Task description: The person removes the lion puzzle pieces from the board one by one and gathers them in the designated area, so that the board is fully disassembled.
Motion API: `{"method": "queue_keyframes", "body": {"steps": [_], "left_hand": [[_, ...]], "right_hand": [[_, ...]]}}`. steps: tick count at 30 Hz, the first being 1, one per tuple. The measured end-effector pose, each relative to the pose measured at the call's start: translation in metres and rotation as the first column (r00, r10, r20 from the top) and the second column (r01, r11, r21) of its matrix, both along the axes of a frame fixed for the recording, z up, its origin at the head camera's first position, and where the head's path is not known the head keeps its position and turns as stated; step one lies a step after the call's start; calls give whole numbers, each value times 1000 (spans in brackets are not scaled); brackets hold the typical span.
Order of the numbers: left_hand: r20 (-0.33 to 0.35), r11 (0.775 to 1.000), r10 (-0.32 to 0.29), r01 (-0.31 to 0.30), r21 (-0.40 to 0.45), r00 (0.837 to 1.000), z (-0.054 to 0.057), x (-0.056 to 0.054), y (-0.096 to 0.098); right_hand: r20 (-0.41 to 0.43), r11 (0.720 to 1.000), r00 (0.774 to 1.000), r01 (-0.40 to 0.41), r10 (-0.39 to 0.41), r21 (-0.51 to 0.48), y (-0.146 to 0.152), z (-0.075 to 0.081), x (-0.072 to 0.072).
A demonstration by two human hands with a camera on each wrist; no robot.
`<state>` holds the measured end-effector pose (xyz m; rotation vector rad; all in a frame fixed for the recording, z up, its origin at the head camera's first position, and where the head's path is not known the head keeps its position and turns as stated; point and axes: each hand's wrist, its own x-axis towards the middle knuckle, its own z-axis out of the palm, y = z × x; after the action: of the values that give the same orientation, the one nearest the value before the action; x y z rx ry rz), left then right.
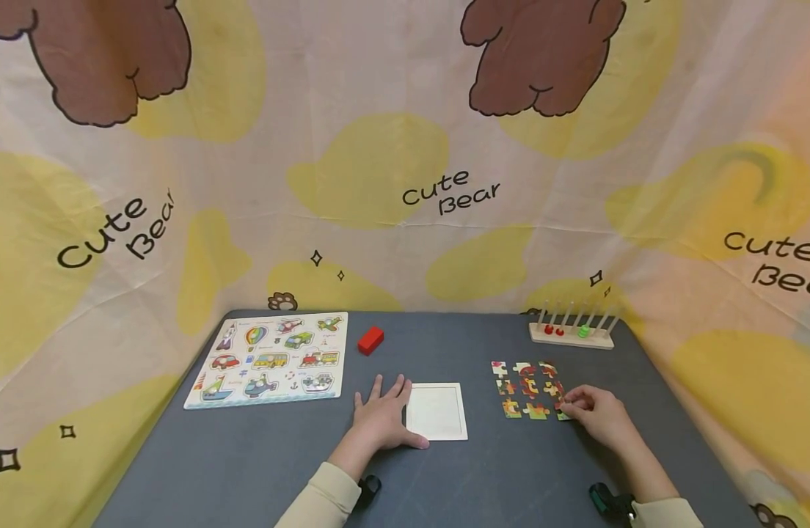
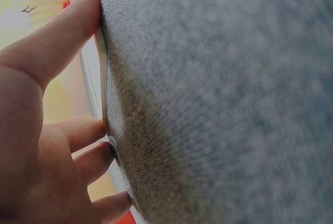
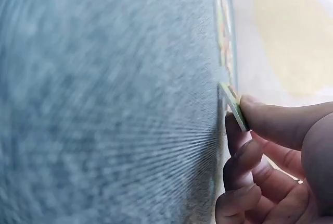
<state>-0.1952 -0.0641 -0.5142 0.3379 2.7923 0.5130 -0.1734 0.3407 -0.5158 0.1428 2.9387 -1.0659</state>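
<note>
My left hand (image 1: 381, 418) lies with spread, straight fingers at the left side of a square white puzzle frame (image 1: 438, 412). Its thumb is at the frame's lower left corner, and in the left wrist view the fingertips (image 2: 88, 130) are down at the table surface. Rows of colourful jigsaw pieces (image 1: 529, 389) lie spaced apart to the right of the frame. At their lower right corner my right hand (image 1: 599, 414) pinches a jigsaw piece (image 3: 235, 108) between thumb and fingers. One edge of that piece is tilted up in the right wrist view.
A picture board of vehicles (image 1: 266, 361) lies at the left of the dark table (image 1: 511, 484). Behind the left hand is a red block (image 1: 370, 340). A wooden peg stand (image 1: 570, 336) with red and green beads stands at the back right, before a patterned cloth.
</note>
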Motion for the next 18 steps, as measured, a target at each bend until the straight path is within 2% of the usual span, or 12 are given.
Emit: {"method": "queue_keyframes", "body": {"steps": [12,18], "left_hand": [[-3,1000,-9,9,1,1000,2,2,0],[6,1000,-2,2,-3,1000,4,4,1]], "right_hand": [[4,997,1000,-18,18,81,2,2,-1],[-26,996,999,-43,46,79,-1,16,0]]}}
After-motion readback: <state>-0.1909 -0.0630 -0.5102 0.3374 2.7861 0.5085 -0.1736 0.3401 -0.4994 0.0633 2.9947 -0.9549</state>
